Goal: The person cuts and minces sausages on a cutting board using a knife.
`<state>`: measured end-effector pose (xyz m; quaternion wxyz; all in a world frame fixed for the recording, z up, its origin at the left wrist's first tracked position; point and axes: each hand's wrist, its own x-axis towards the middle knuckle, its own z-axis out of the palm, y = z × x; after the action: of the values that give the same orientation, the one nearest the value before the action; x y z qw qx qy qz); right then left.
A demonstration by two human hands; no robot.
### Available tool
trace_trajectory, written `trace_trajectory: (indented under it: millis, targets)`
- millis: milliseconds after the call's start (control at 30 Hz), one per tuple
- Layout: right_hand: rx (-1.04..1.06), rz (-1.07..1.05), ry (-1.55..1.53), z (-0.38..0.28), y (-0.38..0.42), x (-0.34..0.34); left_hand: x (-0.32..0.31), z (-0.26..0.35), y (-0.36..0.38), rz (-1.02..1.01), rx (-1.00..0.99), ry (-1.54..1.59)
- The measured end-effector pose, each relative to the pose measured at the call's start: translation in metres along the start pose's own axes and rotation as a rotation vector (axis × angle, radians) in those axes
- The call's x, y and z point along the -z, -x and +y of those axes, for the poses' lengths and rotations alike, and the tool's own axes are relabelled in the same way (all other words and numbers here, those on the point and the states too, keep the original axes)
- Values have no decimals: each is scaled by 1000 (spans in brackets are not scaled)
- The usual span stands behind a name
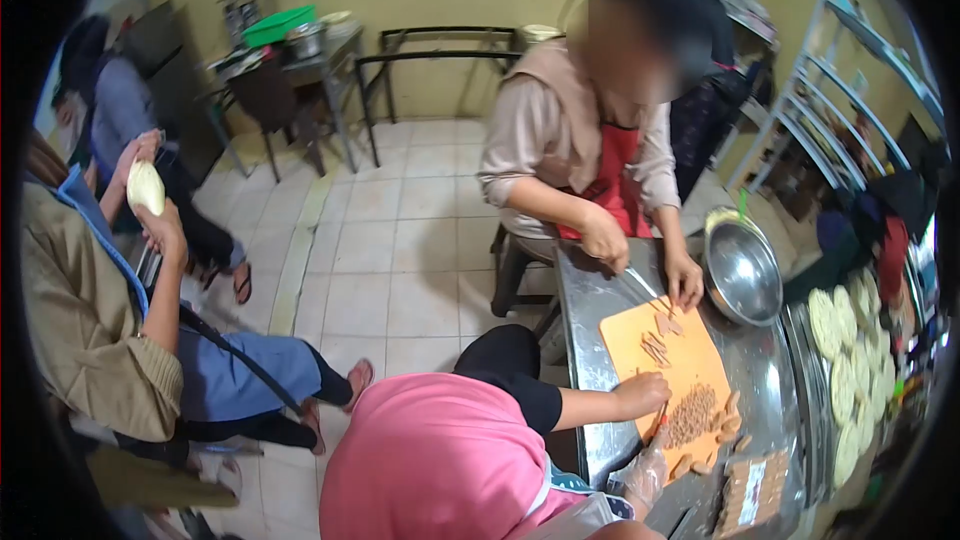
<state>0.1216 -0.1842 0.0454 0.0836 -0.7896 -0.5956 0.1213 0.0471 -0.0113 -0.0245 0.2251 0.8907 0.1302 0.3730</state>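
Observation:
My left hand (643, 395), bare below a dark sleeve, is closed beside the chopped pieces on an orange cutting board (622, 335). Below it, my right hand (645, 470) wears a clear plastic glove and is curled around what looks like a red-handled knife (660, 425). The blade is hard to make out, and so is anything inside my left fingers. Finely diced sausage (692, 418) lies in a heap next to my hands. Several sausage pieces (731, 415) border the heap. A pack of sausages (752, 492) rests on the metal table (590, 355).
Across the table a co-worker slices sausage strips (655, 347) with a knife (641, 282). A steel bowl (742, 270) stands beside them. On the right are trays of pale dough rounds (845, 380). At left another person holds a filled piping bag (146, 188).

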Motion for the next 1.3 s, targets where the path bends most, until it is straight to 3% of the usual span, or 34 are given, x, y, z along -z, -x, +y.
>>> trace_trajectory:
  millis: [67, 233, 300, 467, 667, 733, 967, 1067, 1133, 1300]
  targets:
    - [-87, 29, -33, -45, 6, -4, -4, -3, 0, 62, -11, -49]
    - [-270, 113, -131, -19, 40, -53, 3, -1, -1, 60, -48, -63]
    - [-117, 124, 342, 21, 30, -121, 11, 4, -1, 35, -49, -71]
    - [-387, 62, -65, -41, 25, -15, 28, 18, -3, -63, 15, -142]
    - [-399, -40, -149, -48, 30, 2, 32, 19, 1, -147, -14, -212]
    - [-389, -16, -135, -41, 28, -12, 31, 19, 4, -51, -15, -178]
    - [-385, -25, -144, -41, 29, -8, 26, 9, 4, -77, 0, -62]
    - [-399, -34, -159, -42, 31, -7, 23, 6, 4, -49, 23, -10]
    - [-383, 6, -178, -42, 32, -9, 30, 18, -2, -47, 179, 2]
    - [-446, -77, -203, -40, 31, -8, 36, 16, -3, -140, 163, 46]
